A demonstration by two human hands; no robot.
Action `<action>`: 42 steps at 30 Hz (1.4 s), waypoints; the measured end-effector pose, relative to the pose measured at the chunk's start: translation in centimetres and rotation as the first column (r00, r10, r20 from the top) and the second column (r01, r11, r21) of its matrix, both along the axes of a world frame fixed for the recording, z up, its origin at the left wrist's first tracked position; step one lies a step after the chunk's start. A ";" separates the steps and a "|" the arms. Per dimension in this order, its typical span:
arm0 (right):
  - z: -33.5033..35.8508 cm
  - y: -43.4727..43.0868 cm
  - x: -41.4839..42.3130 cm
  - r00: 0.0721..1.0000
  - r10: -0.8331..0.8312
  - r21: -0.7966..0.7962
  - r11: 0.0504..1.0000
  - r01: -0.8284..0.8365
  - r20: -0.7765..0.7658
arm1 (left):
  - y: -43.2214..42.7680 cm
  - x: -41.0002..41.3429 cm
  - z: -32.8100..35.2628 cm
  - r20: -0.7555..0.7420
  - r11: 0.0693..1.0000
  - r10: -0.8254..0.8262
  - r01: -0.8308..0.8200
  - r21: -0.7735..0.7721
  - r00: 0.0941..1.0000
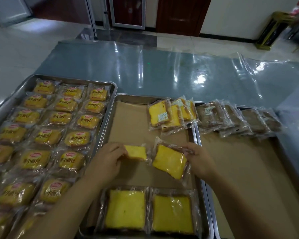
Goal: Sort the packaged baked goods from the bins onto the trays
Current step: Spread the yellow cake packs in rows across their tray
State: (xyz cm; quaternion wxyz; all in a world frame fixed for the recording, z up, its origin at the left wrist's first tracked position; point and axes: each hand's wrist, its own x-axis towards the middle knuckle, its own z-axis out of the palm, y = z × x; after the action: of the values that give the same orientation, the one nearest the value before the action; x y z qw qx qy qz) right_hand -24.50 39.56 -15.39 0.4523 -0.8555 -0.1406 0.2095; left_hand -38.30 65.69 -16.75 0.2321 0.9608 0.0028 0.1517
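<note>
While both forearms reach in from the near edge, each hand holds one wrapped slice of yellow cake above the middle tray (pixel 114 107).

Left hand (pixel 109 157): knuckles up, fingers curled round the left end of the smaller slice (pixel 135 152), which lies roughly level.

Right hand (pixel 199 159): fingers and thumb pinch the right edge of the larger slice (pixel 169 162), which is tilted with its near corner lowest.

The two slices sit just beside each other, wrappers nearly touching. Whether either rests on the brown paper liner (pixel 133 121) cannot be told.

Two flat slices (pixel 125 209) lie side by side at the middle tray's near end. A leaning row of yellow slices (pixel 172 114) occupies its far right corner.

On the left tray (pixel 24 83), labelled bread packets (pixel 47 135) lie in three columns. On the right tray (pixel 240 169), also paper-lined, a row of brown slices (pixel 231 119) leans along the far end.

All three trays stand on a table under glossy clear sheeting (pixel 162 69).
</note>
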 end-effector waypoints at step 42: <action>1.0 5.1 8.3 0.932 0.009 -0.428 0.890 0.158 0.362 | -2.3 16.1 -2.0 -0.278 0.994 -0.021 -0.010 -0.108 0.960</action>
State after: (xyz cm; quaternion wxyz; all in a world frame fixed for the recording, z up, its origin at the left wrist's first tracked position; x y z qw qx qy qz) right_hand -16.23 44.68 -14.37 0.2167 -0.9651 -0.1338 0.0611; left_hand -22.25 63.41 -18.71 0.2816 0.9586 0.0409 0.0138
